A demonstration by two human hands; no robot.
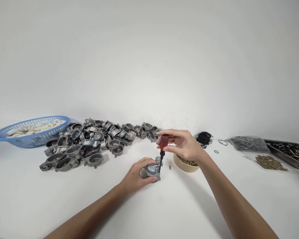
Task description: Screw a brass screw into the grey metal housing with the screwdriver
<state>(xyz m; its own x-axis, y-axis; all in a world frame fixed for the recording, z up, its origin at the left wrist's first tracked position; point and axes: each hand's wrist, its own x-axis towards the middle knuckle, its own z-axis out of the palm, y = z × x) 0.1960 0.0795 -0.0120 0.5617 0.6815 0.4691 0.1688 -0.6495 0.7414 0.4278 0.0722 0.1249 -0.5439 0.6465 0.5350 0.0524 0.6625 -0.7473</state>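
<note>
My left hand [137,174] is wrapped round a small grey metal casting [152,171] that rests on the white table. My right hand [183,143] pinches the red handle of a screwdriver [163,146], held upright with its black tip down on the casting's right edge. A single loose screw [169,167] lies on the table just right of the casting. Right behind my right hand stands a shallow tan bowl [184,167] of small brass screws.
A heap of grey castings [89,144] spreads at the back left, next to a blue plastic basket [31,137] of pale parts. Black rubber rings [204,137] lie behind the bowl. At the far right are bags of screws [270,162] and a metal tray [289,151].
</note>
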